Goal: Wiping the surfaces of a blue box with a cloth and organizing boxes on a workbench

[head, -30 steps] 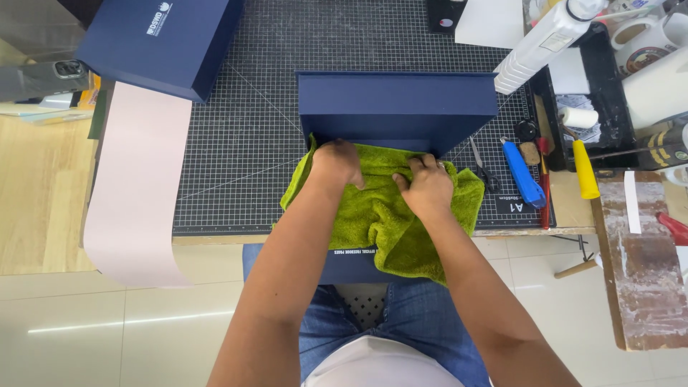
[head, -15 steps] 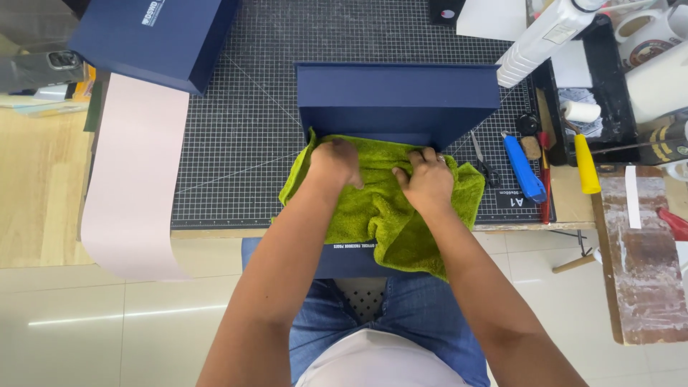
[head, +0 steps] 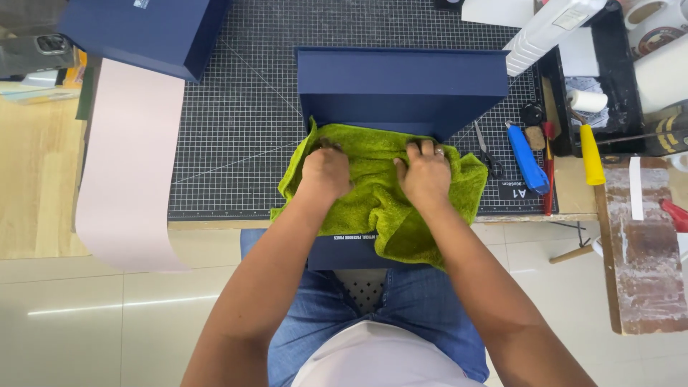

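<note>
A lime-green towel (head: 373, 197) is draped over the front of a dark blue box (head: 401, 82) at the near edge of the cutting mat (head: 236, 115). My left hand (head: 326, 172) presses down on the towel's left part with fingers curled into the cloth. On the right part rests my right hand (head: 424, 173), fingers bent and gripping the fabric near the box's raised wall. The towel hangs past the table edge over a dark blue panel (head: 344, 251) above my lap.
A second dark blue box (head: 143, 32) lies at the back left beside a pale pink sheet (head: 125, 165) hanging over the table edge. Scissors (head: 486, 150), a blue cutter (head: 527, 158), a yellow-handled tool (head: 591, 154) and tape rolls (head: 656, 21) lie right of the mat.
Both hands stay on the towel and have edged slightly away from me toward the box's wall. The towel is bunched a little differently.
</note>
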